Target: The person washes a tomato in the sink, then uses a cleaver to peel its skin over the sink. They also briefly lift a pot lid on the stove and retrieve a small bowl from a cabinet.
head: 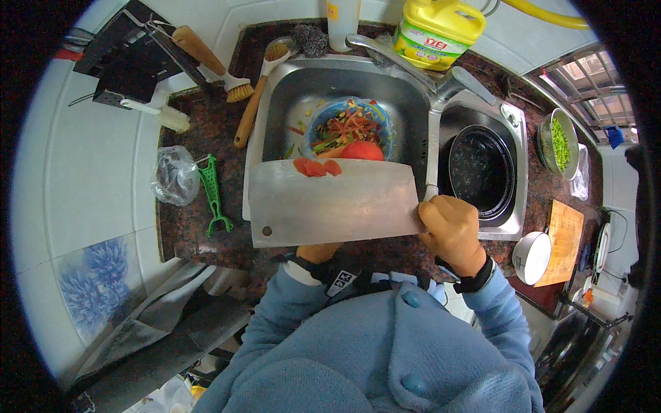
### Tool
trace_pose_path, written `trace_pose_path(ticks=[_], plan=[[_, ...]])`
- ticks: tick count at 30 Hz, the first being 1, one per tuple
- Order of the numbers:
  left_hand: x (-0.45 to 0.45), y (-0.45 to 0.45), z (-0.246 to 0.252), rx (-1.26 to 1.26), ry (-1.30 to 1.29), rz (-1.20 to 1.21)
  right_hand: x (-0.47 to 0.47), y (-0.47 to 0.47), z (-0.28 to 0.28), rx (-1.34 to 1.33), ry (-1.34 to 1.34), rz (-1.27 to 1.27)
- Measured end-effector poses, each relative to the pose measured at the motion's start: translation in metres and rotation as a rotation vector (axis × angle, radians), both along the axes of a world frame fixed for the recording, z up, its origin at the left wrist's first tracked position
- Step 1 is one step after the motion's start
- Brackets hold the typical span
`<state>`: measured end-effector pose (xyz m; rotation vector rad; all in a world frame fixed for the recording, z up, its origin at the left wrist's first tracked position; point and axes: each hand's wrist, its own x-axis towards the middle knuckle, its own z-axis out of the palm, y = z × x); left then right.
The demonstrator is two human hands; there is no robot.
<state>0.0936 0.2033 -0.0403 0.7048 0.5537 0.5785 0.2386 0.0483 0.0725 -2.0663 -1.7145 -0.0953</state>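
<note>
My right hand is closed on the handle of a broad cleaver, held flat in front of me over the near edge of the sink. Several red slices lie on the blade near its far edge. Just beyond the blade, a round red piece, perhaps tomato, shows in the large steel basin. There a blue bowl or strainer holds mixed vegetable scraps. The cleaver covers most of my left hand; only a part near the wrist shows, and its fingers are hidden.
The smaller basin holds a dark round pan with liquid. A faucet reaches over the sink. Brushes and a green peeler lie left; a colander of green pieces, white bowl and wooden board are right.
</note>
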Motion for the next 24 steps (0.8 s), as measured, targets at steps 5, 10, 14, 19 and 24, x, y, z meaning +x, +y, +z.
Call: trace_pose_path(ticks=[5,10,14,19,24], plan=[[-0.003,0.001,0.010,-0.005,-0.023,-0.035,0.004,-0.004,-0.004,-0.012,-0.006,0.017],[0.000,0.007,0.028,0.024,0.024,-0.092,0.024,-0.006,-0.014,-0.010,0.032,0.009],[0.008,0.013,0.040,0.439,0.168,-0.116,0.030,-0.008,-0.014,-0.047,0.130,-0.091],[0.013,0.019,0.053,0.181,-0.071,-0.177,0.016,-0.003,-0.004,-0.048,0.033,0.089],[0.014,0.021,0.060,0.249,0.060,-0.193,0.013,0.004,0.003,-0.033,-0.019,0.092]])
